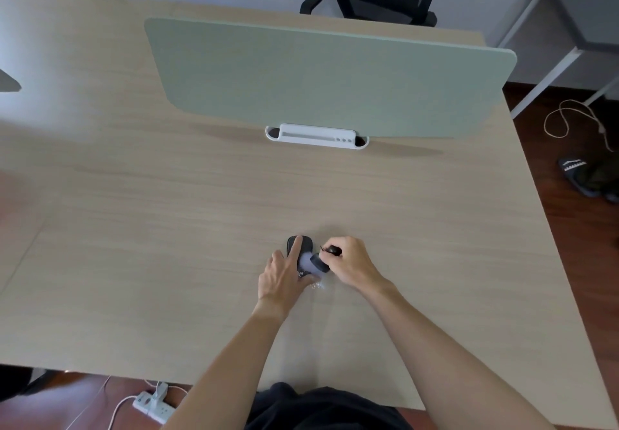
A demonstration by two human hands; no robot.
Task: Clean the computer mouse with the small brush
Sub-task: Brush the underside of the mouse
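A black computer mouse lies on the pale wood-grain table, toward the near edge and roughly in front of the person. It is small, rounded and dark with a matte look; only its far end shows clearly, since hands and brush cover the rest. A bit of white marking shows on its near part, too small to read.

The left hand rests on the mouse, its index finger stretched out along the top and the other fingers loosely spread against the near side, pinning it to the table rather than wrapping it.

The right hand is curled closed around the small brush, just to the right of the mouse. The brush has a dark, stubby body, and its pale bristle end appears as a blurred whitish patch lying on the mouse's upper surface beside the left index finger.

Farther back on the table stands a grey-green divider panel in a white clamp base.
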